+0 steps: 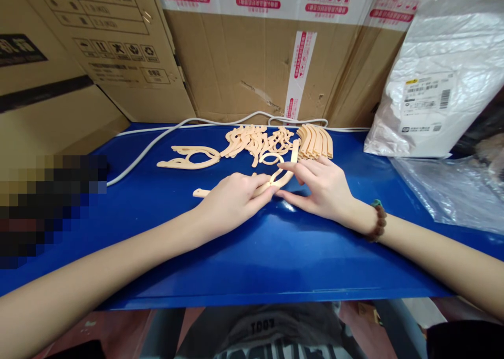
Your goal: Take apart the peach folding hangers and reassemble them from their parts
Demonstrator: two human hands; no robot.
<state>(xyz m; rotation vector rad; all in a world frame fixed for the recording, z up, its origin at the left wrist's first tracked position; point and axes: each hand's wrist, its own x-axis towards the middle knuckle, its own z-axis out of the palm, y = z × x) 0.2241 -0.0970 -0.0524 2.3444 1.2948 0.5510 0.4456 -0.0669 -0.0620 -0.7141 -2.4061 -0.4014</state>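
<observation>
Just above the blue table, a beige curved plastic piece (290, 174) spans both hands. My left hand (232, 199) has thumb and fingers closed on its middle joint, and one straight end sticks out to the left beneath the palm. My right hand (321, 186) has its thumb and index finger apart around the right part, fingertips near the joint; the other fingers lie by the stacked pieces. Behind the hands lie a heap of loose beige pieces (246, 139), a neat stack of curved beige pieces (315, 141) and a beige hanger-like assembly (189, 158) on the left.
Cardboard boxes (252, 65) wall off the back and left of the blue table (236, 264). A white cable (151, 144) runs along the back. On the right stand a white parcel bag (433, 86) and a clear plastic bag (452, 191).
</observation>
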